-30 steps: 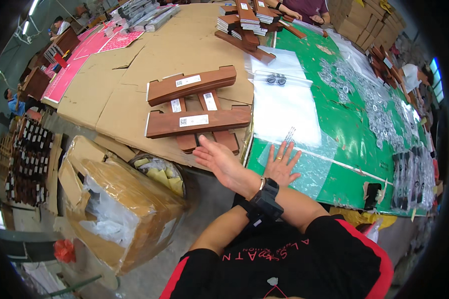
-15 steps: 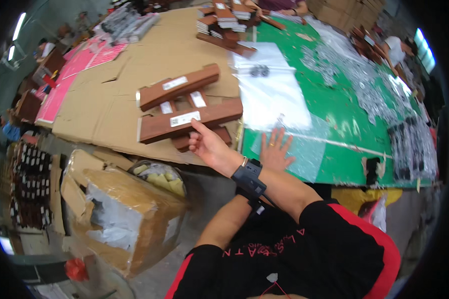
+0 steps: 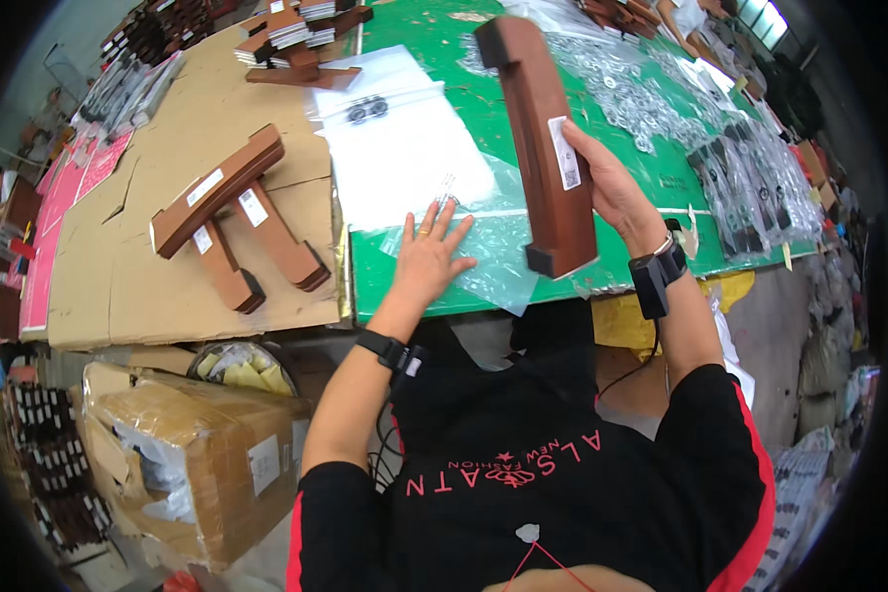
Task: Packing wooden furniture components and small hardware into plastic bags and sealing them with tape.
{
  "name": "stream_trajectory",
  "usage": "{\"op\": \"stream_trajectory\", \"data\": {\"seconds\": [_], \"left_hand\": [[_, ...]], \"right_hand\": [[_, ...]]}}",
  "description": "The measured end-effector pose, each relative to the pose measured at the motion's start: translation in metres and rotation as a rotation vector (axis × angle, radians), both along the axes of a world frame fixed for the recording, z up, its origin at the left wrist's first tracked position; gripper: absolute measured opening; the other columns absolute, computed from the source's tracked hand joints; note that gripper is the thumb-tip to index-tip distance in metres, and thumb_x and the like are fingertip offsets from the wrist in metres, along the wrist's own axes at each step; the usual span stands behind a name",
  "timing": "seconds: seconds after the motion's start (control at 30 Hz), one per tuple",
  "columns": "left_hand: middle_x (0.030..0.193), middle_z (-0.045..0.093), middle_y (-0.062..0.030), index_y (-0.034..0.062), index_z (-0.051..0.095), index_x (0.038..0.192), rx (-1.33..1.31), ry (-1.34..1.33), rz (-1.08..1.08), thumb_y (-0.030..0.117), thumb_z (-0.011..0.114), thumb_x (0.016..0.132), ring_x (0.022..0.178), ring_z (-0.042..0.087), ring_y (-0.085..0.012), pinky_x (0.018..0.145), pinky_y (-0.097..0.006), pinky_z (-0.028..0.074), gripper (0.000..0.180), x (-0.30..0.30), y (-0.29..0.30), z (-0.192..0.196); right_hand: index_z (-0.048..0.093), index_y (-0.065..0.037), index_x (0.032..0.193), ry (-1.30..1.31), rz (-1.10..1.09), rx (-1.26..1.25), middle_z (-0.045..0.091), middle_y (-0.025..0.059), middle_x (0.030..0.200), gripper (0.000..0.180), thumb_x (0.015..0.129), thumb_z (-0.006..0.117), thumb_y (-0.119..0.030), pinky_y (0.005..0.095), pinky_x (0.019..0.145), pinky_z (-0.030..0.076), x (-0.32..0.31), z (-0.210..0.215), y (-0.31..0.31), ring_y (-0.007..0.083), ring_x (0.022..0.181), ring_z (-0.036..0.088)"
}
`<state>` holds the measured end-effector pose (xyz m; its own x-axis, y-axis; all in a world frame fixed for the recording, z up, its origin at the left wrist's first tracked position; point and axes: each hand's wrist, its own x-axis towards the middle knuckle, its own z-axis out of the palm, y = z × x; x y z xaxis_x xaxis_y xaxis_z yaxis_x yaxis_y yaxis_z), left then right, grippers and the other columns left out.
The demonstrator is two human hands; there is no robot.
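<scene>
In my right hand (image 3: 617, 187) I hold up a brown wooden bar (image 3: 548, 163) with thicker, dark-ended tips and a white label. The thumb presses by the label; the other fingers are partly hidden behind the bar. My left hand (image 3: 429, 255) lies with fingers spread on a clear plastic bag (image 3: 498, 261) at the green tabletop's near edge. Just beyond it are white plastic sheets or bags (image 3: 414, 148). To the left, on cardboard, one labelled wooden bar (image 3: 222, 187) rests across two others (image 3: 284, 237).
Stacked wooden pieces (image 3: 301, 35) stand at the far side. Clear plastic packets (image 3: 631, 99) spread over the green table (image 3: 622, 202), with bagged dark parts (image 3: 755, 187) at its right. Below the table's left edge stands an open, taped carton (image 3: 207, 444).
My right hand has picked the near bar off the pile and carried it right, turning it nearly upright. The left hand stays flat on the plastic. The view has shifted right.
</scene>
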<state>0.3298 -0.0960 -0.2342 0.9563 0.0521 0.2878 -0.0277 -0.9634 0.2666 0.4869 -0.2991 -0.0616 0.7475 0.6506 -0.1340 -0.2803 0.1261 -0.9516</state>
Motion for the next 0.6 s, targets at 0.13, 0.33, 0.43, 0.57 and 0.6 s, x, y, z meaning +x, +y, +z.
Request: {"op": "stream_trajectory", "data": {"seconds": [0.13, 0.33, 0.43, 0.57, 0.6], "left_hand": [[0.153, 0.045, -0.0117, 0.0208, 0.051, 0.146, 0.075, -0.129, -0.062, 0.043, 0.072, 0.085, 0.143, 0.040, -0.0288, 0.116, -0.053, 0.030, 0.069, -0.003, -0.002, 0.029], [0.117, 0.061, -0.0038, 0.0118, 0.063, 0.122, -0.085, -0.156, -0.230, 0.028, 0.078, 0.076, 0.110, 0.057, -0.0244, 0.096, -0.042, 0.043, 0.051, -0.057, -0.071, 0.051], [0.116, 0.061, -0.0035, 0.0120, 0.062, 0.123, -0.080, -0.139, -0.220, 0.026, 0.078, 0.076, 0.109, 0.057, -0.0242, 0.095, -0.041, 0.043, 0.051, -0.059, -0.086, 0.034], [0.113, 0.060, -0.0035, 0.0118, 0.062, 0.123, -0.051, -0.121, -0.182, 0.021, 0.078, 0.075, 0.106, 0.057, -0.0236, 0.096, -0.040, 0.043, 0.052, -0.057, -0.091, 0.023], [0.111, 0.060, -0.0036, 0.0117, 0.062, 0.123, -0.039, -0.122, -0.167, 0.020, 0.078, 0.074, 0.105, 0.057, -0.0234, 0.095, -0.040, 0.043, 0.051, -0.057, -0.090, 0.022]], "right_hand": [[0.062, -0.005, 0.131, -0.400, 0.133, -0.410, 0.067, 0.0018, 0.111, 0.048, 0.098, 0.065, -0.039, 0.0219, 0.083, 0.048, 0.011, -0.014, -0.021, 0.0067, 0.099, 0.061], [0.064, -0.002, 0.131, -0.527, 0.601, -0.433, 0.068, 0.0067, 0.116, 0.051, 0.097, 0.065, -0.041, 0.0247, 0.086, 0.048, 0.026, -0.033, 0.004, 0.0112, 0.100, 0.061], [0.066, -0.002, 0.129, -0.621, 0.736, -0.414, 0.070, 0.0087, 0.114, 0.049, 0.098, 0.064, -0.040, 0.0270, 0.086, 0.049, 0.030, -0.055, 0.022, 0.0129, 0.101, 0.062], [0.064, -0.006, 0.133, -1.163, 0.644, -0.535, 0.069, 0.0163, 0.122, 0.053, 0.093, 0.068, -0.040, 0.0378, 0.095, 0.049, 0.030, -0.087, 0.032, 0.0300, 0.110, 0.065], [0.064, -0.006, 0.133, -1.493, 0.455, -0.534, 0.067, 0.0171, 0.124, 0.055, 0.091, 0.070, -0.041, 0.0402, 0.097, 0.048, 0.026, -0.094, 0.030, 0.0335, 0.113, 0.063]]}}
